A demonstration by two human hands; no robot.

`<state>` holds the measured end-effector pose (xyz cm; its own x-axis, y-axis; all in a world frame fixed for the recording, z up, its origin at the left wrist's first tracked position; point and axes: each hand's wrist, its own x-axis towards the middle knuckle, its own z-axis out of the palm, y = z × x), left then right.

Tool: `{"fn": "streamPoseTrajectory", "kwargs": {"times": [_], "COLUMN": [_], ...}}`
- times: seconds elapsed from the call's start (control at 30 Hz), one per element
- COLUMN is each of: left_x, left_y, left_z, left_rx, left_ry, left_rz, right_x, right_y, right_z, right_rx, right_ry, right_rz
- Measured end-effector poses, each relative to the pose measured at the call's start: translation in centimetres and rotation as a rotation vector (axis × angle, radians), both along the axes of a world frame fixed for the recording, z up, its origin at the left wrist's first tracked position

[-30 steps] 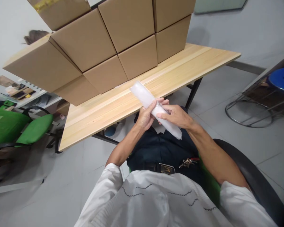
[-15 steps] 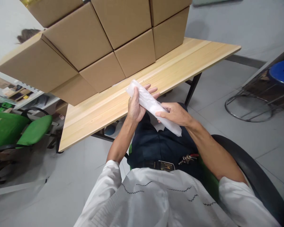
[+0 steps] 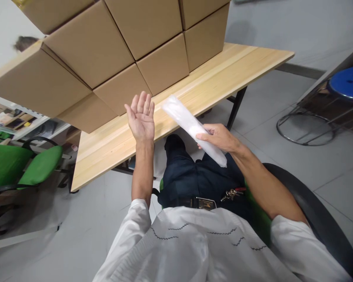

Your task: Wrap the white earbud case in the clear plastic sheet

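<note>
A long white package in foam-like or plastic wrap [image 3: 186,119] slants over my lap and the table's near edge. My right hand [image 3: 216,138] grips it near its lower end, thumb on top. What lies inside the wrapping is hidden. To the left of the package, my left hand [image 3: 141,119] is raised palm up with its fingers stretched out and nothing in it. A gap separates that hand from the package. Behind the left hand is the wooden table [image 3: 111,152].
Cardboard boxes [image 3: 111,43] are stacked along the table's far side. A green chair [image 3: 41,166] stands on the left. On the right is a stool with a blue seat [image 3: 348,84] and a metal ring base. A bunch of keys [image 3: 231,194] hangs at my belt.
My left hand has let go of the package's upper end and moved left, opening palm up. The right hand keeps its hold, and the package has hardly moved.
</note>
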<state>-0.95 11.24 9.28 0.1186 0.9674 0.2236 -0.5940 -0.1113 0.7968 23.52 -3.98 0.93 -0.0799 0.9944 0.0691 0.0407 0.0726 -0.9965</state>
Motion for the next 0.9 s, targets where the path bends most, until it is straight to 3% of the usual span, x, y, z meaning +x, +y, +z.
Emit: {"fn": "streamPoseTrajectory", "kwargs": {"times": [0.1, 0.2, 0.27, 0.4, 0.57, 0.73, 0.9], "left_x": [2.6, 6.1, 7.3, 7.5, 7.6, 8.6, 8.1], "left_y": [-3.4, -7.6, -9.4, -9.9, -9.6, -9.5, -8.5], "left_z": [-2.8, -5.9, -6.9, -6.8, -6.7, -7.3, -6.9], "left_rx": [-0.084, -0.121, -0.109, -0.133, -0.18, -0.189, -0.203], "left_ry": [0.015, 0.205, 0.26, 0.277, 0.276, 0.205, 0.155], "left_rz": [-0.032, -0.286, -0.405, -0.445, -0.396, -0.295, -0.196], "right_x": [-0.2, -0.4, -0.4, -0.3, -0.6, -1.2, -0.8], "right_y": [0.4, 0.7, 0.9, 1.2, 1.9, 2.8, 2.5], "right_z": [0.9, 1.9, 2.2, 2.1, 2.1, 1.8, 1.1], "right_rx": [0.026, 0.104, 0.15, 0.203, 0.268, 0.22, 0.101], "right_ry": [0.046, -0.007, -0.055, -0.145, -0.242, -0.14, -0.109], "right_rz": [-0.025, -0.028, -0.027, -0.053, -0.065, 0.006, 0.043]}}
